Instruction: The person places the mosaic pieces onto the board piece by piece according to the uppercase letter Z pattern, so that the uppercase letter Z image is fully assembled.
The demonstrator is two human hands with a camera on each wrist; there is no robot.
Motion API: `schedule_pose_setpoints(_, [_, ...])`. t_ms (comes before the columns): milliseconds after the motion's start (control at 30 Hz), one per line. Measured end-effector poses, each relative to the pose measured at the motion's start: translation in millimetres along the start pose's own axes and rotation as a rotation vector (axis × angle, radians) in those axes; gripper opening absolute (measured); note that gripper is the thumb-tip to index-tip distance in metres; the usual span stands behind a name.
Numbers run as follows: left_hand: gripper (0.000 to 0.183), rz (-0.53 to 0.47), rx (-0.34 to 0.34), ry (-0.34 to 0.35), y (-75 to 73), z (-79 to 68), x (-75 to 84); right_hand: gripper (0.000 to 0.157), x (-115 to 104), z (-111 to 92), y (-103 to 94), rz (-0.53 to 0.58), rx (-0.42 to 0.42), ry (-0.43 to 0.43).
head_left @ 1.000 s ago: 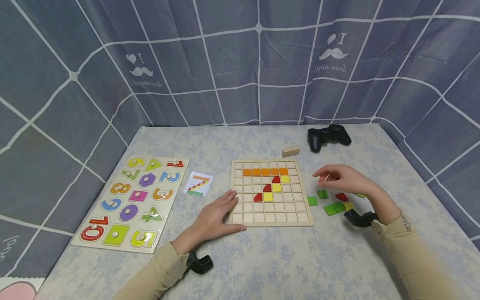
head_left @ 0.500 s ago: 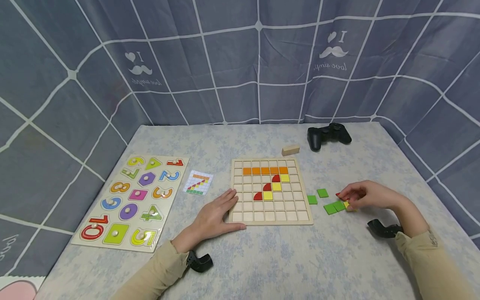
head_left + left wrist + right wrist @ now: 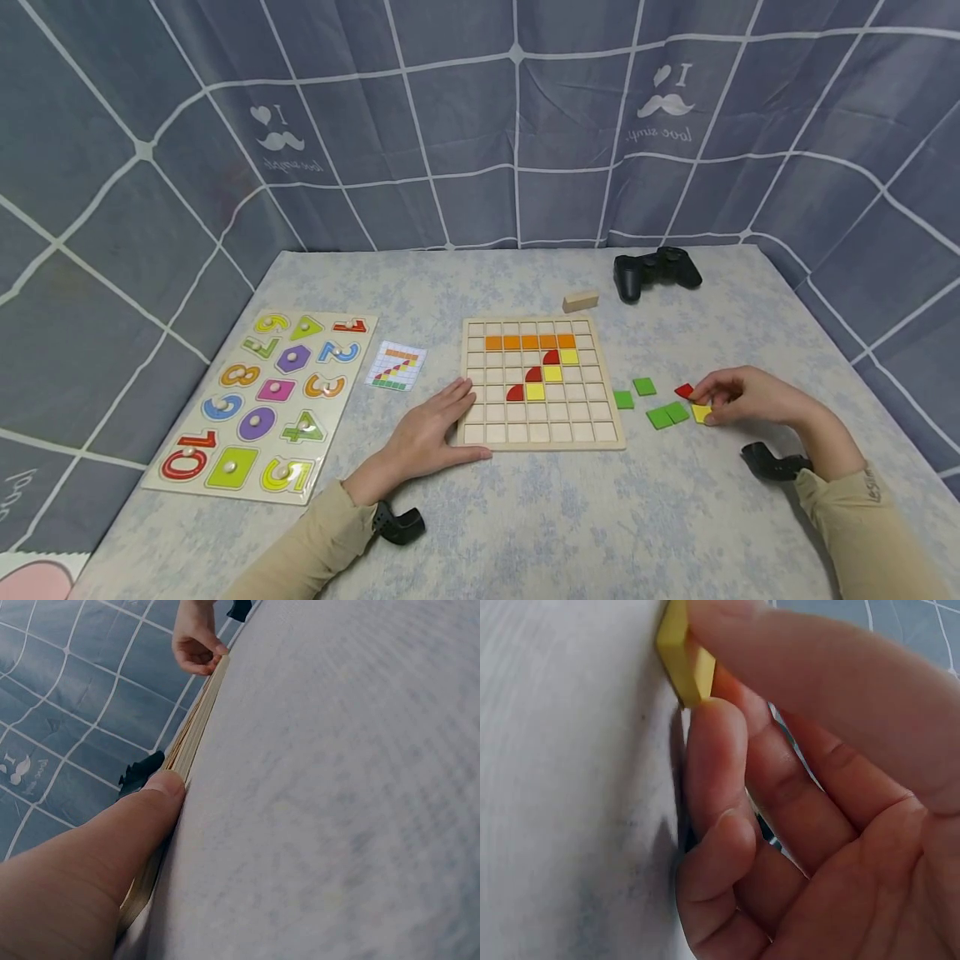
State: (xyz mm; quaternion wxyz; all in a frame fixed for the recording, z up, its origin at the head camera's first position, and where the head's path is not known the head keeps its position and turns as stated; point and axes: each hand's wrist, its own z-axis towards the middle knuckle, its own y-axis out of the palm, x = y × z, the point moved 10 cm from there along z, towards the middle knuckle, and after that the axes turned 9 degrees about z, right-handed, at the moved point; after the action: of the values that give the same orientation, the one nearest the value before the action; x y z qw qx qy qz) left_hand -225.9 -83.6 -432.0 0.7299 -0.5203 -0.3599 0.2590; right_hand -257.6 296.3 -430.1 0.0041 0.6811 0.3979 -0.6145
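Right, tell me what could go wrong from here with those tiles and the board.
The right hand seems to pinch the yellow tile near its edge, so it could slip. The loose red tile lies close by the fingertips and might get nudged. The left hand touches the edge of the board; a push there could shift it and perhaps jostle the orange tiles on it.

Curtain (image 3: pixel 480 125) reads "love" mirrored; number board (image 3: pixel 293 451), 1–10.
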Motion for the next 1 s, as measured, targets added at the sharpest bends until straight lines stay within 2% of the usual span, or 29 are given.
schedule_pose_setpoints(233, [0.086, 0.007, 0.005, 0.002, 0.1, -0.6, -0.9, 0.033, 5, -1, -2.9, -0.016, 0.033, 0.026])
schedule_pose_setpoints(633, [0.086, 0.003, -0.006, -0.005, 0.9, -0.5, -0.8, 0.028, 6, 0, -0.6, 0.011, 0.004, 0.032])
schedule_pose_setpoints(833, [0.087, -0.006, -0.007, -0.005, 0.8, -1.1, -0.4, 0.024, -3, 4, 1.9, -0.021, -0.02, 0.019])
schedule_pose_setpoints(1000, [0.086, -0.008, -0.002, -0.002, -0.1, -1.0, 0.0, 0.021, -20, 17, 5.7, -0.062, -0.018, 0.012])
